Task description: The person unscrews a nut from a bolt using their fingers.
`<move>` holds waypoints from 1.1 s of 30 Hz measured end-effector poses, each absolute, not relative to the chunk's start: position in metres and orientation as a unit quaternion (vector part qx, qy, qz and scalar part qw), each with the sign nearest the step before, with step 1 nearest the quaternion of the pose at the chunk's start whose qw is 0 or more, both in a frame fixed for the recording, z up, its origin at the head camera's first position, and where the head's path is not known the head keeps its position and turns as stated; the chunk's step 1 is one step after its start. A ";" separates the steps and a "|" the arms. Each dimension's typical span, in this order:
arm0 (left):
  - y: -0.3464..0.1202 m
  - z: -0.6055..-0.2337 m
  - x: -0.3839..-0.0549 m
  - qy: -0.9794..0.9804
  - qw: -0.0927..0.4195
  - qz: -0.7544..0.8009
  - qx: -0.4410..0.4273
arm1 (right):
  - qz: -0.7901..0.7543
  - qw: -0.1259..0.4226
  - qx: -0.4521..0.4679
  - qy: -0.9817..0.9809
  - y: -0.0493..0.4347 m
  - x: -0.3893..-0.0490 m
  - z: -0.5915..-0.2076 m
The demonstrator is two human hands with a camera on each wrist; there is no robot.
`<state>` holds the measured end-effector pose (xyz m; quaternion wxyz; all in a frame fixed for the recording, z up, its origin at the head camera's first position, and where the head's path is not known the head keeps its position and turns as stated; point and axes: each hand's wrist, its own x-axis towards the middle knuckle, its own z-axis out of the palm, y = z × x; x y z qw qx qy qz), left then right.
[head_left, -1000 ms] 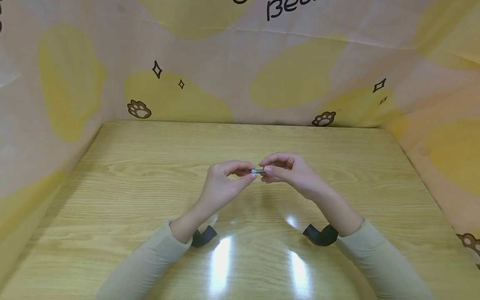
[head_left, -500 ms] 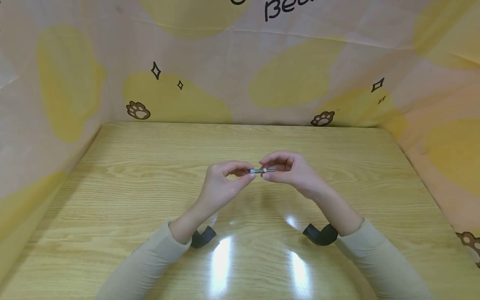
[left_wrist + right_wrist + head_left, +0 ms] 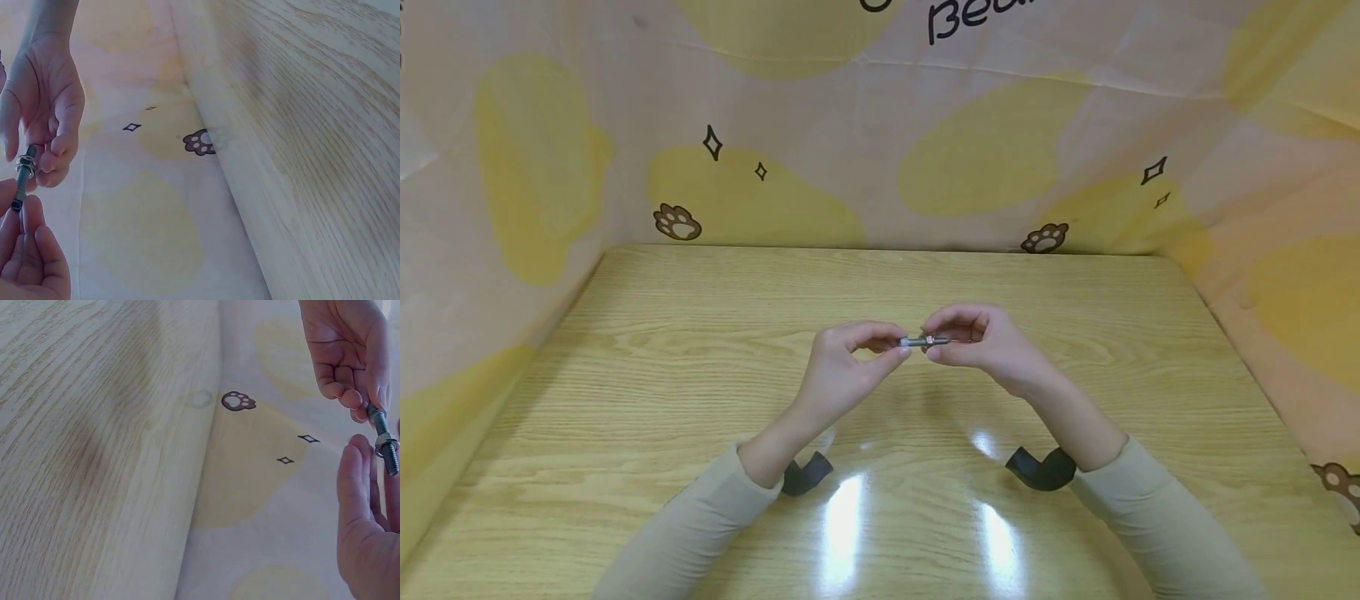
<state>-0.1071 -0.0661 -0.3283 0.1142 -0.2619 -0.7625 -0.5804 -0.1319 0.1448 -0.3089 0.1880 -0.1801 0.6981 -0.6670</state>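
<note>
A metal bolt (image 3: 917, 342) lies level between the two hands, above the table. My left hand (image 3: 850, 362) pinches its head end between thumb and fingertips. Partway along the threads sits a nut (image 3: 385, 442), with a thin ring like a washer (image 3: 24, 167) against it. Thumb and fingers of my right hand (image 3: 988, 346) stand apart on either side of the nut, fingertips close to it. The free threaded end of the bolt points into the right palm.
A wood-grain table (image 3: 700, 400) lies beneath the hands. Patterned cloth (image 3: 820, 150) rises at its back and sides. Dark curved pieces at the left wrist (image 3: 807, 473) and right wrist (image 3: 1041, 468) hang by the sleeves. Light reflections show on the tabletop near the front.
One second ago my right fingers covered the nut and bolt end. They have since spread apart, baring the nut and threaded end. My left hand has kept its pinch in place.
</note>
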 end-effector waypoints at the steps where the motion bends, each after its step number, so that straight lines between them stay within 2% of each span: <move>1: -0.066 -0.329 -0.107 -0.762 0.115 -0.580 -0.263 | -0.667 0.189 -0.181 0.697 0.145 -0.132 -0.309; 8: -0.066 -0.329 -0.107 -0.762 0.120 -0.578 -0.265 | -0.659 0.209 -0.171 0.702 0.143 -0.132 -0.309; 14: -0.066 -0.329 -0.107 -0.760 0.116 -0.581 -0.266 | -0.670 0.189 -0.180 0.695 0.144 -0.130 -0.307; 22: -0.066 -0.329 -0.107 -0.763 0.118 -0.578 -0.262 | -0.668 0.199 -0.159 0.699 0.142 -0.131 -0.306; 33: -0.067 -0.327 -0.105 -0.762 0.113 -0.583 -0.260 | -0.680 0.178 -0.184 0.688 0.143 -0.129 -0.308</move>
